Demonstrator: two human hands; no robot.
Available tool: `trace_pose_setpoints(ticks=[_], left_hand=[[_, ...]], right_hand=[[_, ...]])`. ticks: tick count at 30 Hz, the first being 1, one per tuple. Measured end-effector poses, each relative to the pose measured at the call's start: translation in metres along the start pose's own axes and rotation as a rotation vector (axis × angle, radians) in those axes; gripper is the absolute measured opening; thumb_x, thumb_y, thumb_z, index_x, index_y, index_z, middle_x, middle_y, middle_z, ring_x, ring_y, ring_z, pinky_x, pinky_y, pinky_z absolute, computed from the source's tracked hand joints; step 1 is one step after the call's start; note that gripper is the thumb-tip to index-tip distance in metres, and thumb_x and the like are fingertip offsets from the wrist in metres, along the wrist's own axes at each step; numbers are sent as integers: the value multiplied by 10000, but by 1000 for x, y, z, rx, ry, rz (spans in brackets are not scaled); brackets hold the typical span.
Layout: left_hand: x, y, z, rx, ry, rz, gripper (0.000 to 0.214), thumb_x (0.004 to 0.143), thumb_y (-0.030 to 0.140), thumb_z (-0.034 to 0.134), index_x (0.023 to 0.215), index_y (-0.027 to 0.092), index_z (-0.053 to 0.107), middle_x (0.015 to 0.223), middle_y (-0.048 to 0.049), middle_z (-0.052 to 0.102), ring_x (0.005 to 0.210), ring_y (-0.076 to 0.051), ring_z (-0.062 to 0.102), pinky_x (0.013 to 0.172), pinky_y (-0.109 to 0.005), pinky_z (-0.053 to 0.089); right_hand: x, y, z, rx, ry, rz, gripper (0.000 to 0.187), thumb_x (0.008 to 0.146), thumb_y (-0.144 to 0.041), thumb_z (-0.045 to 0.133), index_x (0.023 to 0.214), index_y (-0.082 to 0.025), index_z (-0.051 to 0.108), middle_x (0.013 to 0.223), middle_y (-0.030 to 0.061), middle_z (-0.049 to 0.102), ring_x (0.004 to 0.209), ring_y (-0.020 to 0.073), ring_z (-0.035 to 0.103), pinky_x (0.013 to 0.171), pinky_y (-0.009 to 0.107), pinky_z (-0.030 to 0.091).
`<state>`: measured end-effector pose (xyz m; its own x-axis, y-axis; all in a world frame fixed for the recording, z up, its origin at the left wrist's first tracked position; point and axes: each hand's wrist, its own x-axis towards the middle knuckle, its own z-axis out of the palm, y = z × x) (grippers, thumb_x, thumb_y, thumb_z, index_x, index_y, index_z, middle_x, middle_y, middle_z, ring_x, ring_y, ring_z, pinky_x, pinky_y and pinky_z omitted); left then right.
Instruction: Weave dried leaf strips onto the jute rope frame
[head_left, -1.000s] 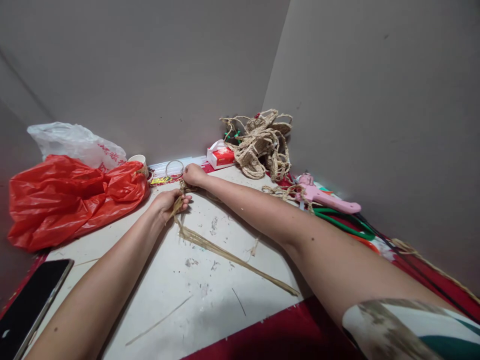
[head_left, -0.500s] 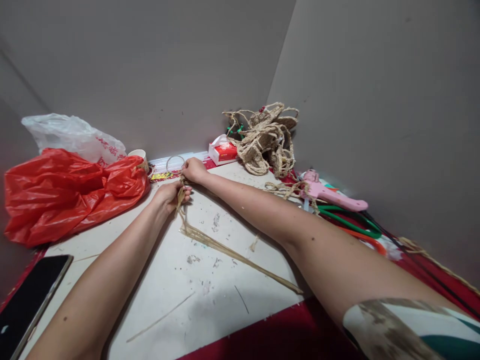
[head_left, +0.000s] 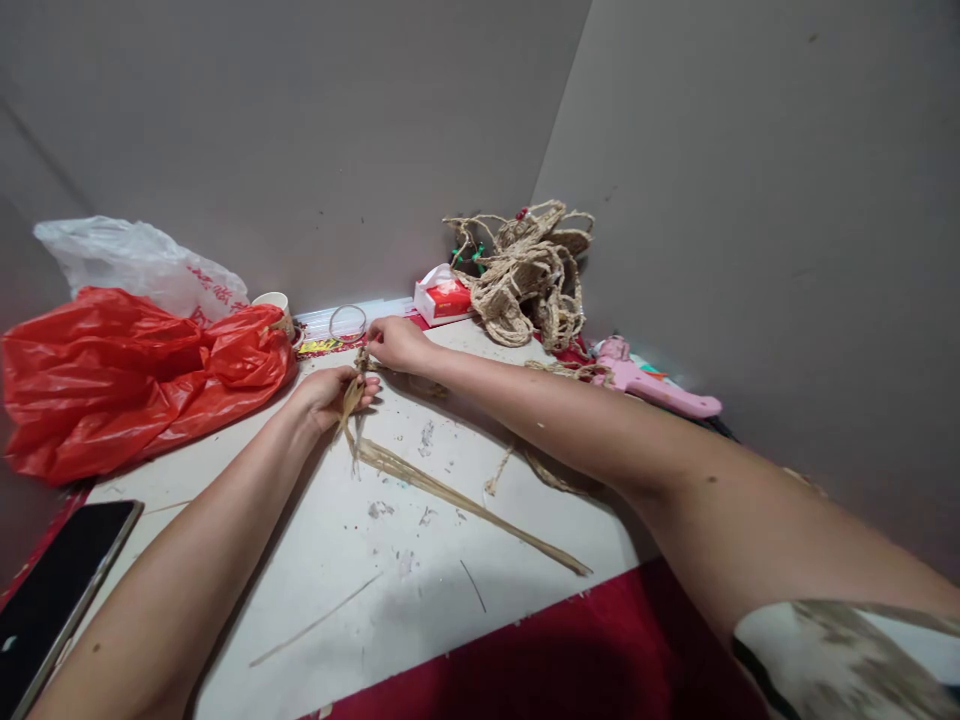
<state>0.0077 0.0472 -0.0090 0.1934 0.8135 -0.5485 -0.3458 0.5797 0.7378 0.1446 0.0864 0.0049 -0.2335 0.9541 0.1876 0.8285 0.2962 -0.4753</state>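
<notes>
My left hand [head_left: 335,396] is closed round a bundle of dried straw strands [head_left: 350,402], whose loose ends hang below the fingers. Close by on the right, my right hand [head_left: 397,343] pinches at the top of the same bundle, above the left fingers. What lies between its fingertips is too small to make out fully. A long flat bunch of straw [head_left: 465,502] rests on the white board [head_left: 315,560] below both hands. Just behind the hands a thin ring [head_left: 347,323] stands near the wall.
Red plastic bag [head_left: 142,390], clear bag [head_left: 142,265] and cup [head_left: 274,303] stand at left, a phone [head_left: 67,570] nearer me. Behind are a tissue box [head_left: 442,298] and braided straw pieces [head_left: 532,280]. A pink glue gun [head_left: 652,385] lies right, partly behind my arm.
My right hand has shifted slightly right and away from the left fingers, and its forearm sits lower over the right side. The left hand keeps its hold on the straw.
</notes>
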Motion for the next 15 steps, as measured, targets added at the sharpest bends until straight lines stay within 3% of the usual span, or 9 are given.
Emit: trace_pose_setpoints(ticks=[3,6,10,15], left_hand=[[-3,2,1,100,-2,14,193,832,36,389,768,65,569,683,-169,683,557,-189,676,492,-243,557],[-4,4,0,119,-43,12,200,834,36,398,748,61,577,640,-164,668,569,-199,679,550,-269,578],[-1,6,-4,143,-133,28,185,816,22,425,776,40,605,657,-168,671,575,-203,678,583,-297,588],[1,8,-10,239,-243,25,146,821,64,475,782,59,615,718,-178,682,642,-228,696,583,-311,585]], right_hand=[[-25,0,-14,71,19,-78,183,793,-173,531,848,-128,699,811,51,696,716,132,583,624,212,388],[-46,-2,-21,150,-145,-70,180,794,-199,551,676,-116,658,610,22,634,560,104,527,514,203,344],[-52,-7,-15,377,-293,56,300,842,-292,541,589,-135,577,443,-13,518,387,82,439,408,206,314],[-36,-12,-5,776,-495,334,322,861,-157,531,551,-142,445,383,-52,419,308,33,321,323,159,206]])
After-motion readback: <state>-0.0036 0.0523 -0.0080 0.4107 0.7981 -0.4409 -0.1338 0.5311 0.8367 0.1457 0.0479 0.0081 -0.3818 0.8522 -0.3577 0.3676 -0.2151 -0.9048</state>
